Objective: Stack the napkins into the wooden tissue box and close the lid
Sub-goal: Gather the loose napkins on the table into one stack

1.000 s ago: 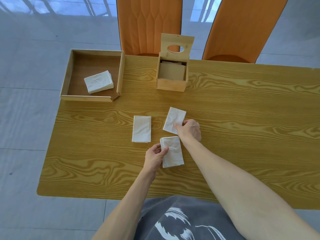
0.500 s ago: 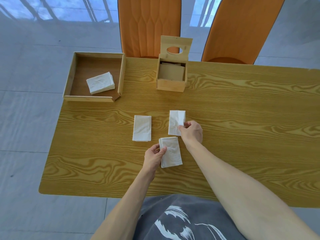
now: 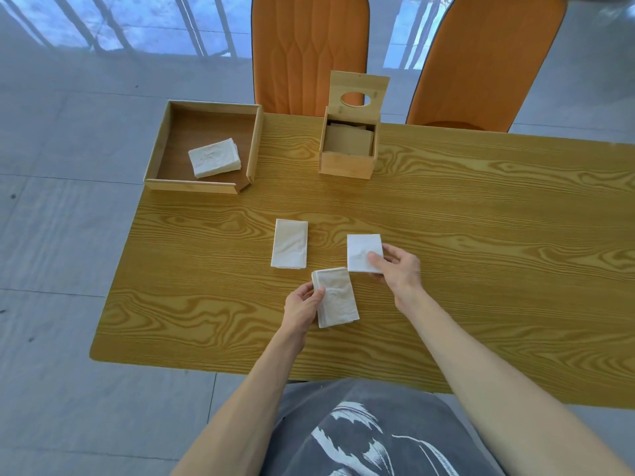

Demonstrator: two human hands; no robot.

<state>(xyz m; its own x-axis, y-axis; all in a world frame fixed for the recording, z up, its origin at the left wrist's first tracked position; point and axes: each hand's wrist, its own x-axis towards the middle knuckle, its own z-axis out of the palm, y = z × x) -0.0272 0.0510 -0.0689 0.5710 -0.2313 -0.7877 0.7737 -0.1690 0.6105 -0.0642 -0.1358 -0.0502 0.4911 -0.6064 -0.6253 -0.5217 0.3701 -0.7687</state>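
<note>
Your right hand (image 3: 398, 267) pinches a white folded napkin (image 3: 362, 252) by its right edge, thumb on top; your left hand (image 3: 304, 309) grips a small stack of white napkins (image 3: 336, 298) just beside it. A third white folded napkin (image 3: 289, 243) lies flat to the left — the open wooden tissue box (image 3: 347, 163), lid upright, stands at the far edge, well apart, with more napkins (image 3: 214, 162) in the shallow wooden tray (image 3: 192, 185).

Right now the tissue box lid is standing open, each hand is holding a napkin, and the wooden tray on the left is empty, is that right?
Not quite. The wooden tray is not empty: the head view shows a napkin stack lying in it. The rest holds: the tissue box has its lid standing open, and the left hand and right hand each hold a napkin.
</note>
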